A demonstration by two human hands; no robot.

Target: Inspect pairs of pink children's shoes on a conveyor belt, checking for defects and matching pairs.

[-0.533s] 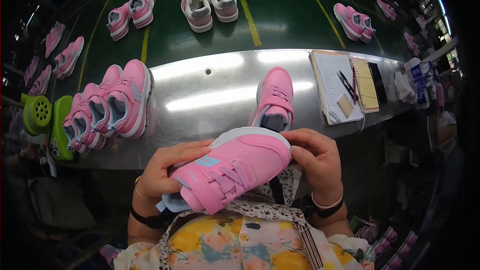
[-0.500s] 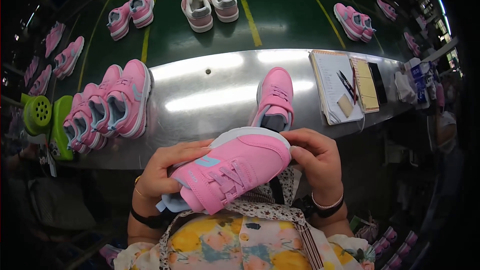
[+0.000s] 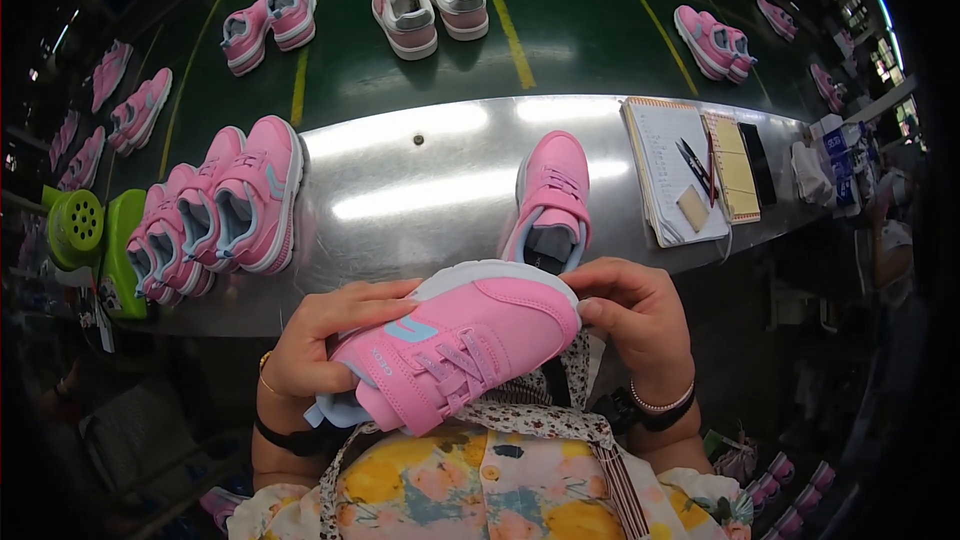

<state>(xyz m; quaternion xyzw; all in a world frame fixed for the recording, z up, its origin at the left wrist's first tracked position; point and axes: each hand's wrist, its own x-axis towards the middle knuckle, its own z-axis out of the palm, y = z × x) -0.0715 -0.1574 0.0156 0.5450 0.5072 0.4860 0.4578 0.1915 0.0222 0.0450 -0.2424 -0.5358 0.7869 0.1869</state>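
A pink sneaker (image 3: 475,335) with a white sole is held sideways near my body, its toe toward the right. My left hand (image 3: 335,340) is closed round its heel end, with the fingers along the sole. At the toe, my right hand (image 3: 632,315) pinches the edge where sole and upper meet. The laces, the strap and a light blue side patch face up. Just beyond it, a second pink sneaker (image 3: 553,185) stands upright on the metal table (image 3: 400,185), its opening toward me.
Several pink sneakers (image 3: 262,195) stand in a row at the table's left, beside a green device (image 3: 125,240). Notebooks (image 3: 665,155) with pens and a dark phone (image 3: 757,165) lie at the right. Beyond, a green belt (image 3: 560,30) with yellow lines carries pairs of shoes (image 3: 405,15).
The shoes on the belt have shifted slightly to the right. The held sneaker has moved a little lower and left; both hands keep their hold on it.
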